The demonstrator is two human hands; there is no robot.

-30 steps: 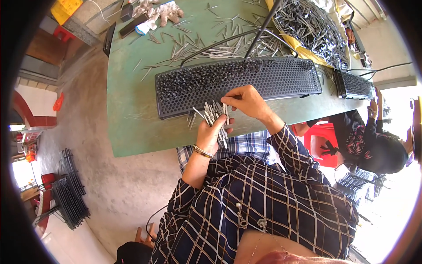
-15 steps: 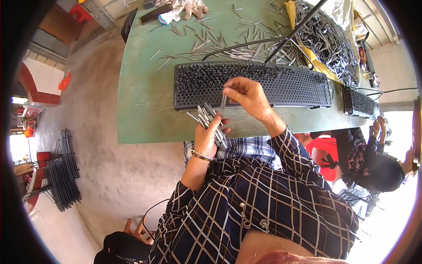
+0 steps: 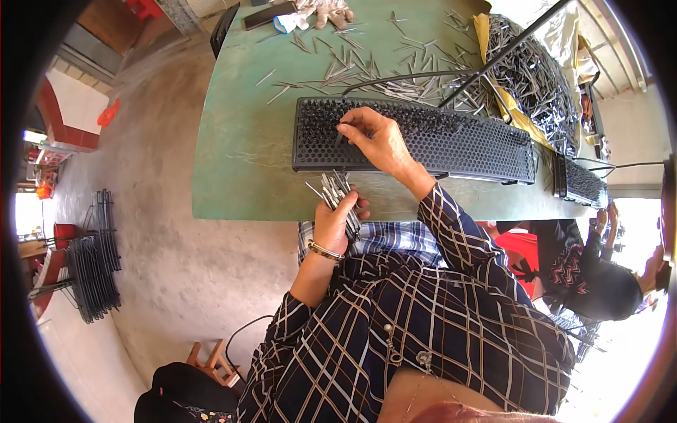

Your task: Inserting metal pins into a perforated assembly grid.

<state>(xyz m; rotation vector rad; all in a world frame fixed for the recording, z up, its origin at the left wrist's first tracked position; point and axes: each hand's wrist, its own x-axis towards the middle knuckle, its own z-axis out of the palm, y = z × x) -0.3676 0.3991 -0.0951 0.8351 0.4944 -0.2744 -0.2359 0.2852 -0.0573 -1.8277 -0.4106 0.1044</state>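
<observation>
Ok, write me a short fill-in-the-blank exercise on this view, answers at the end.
1. The hand gripping a bundle of thin strips is the ____ one.
2. The right hand is over a black tray perforated with ____.
3. The tabletop is coloured ____.

Missing words: left; holes; green.

1. Got my left hand (image 3: 338, 220) curled up, thumb on top.
2. My right hand (image 3: 379, 144) sits farther out, thumb and forefinger pinched.
3. My right forearm (image 3: 422, 182) slants in leftward.
</observation>
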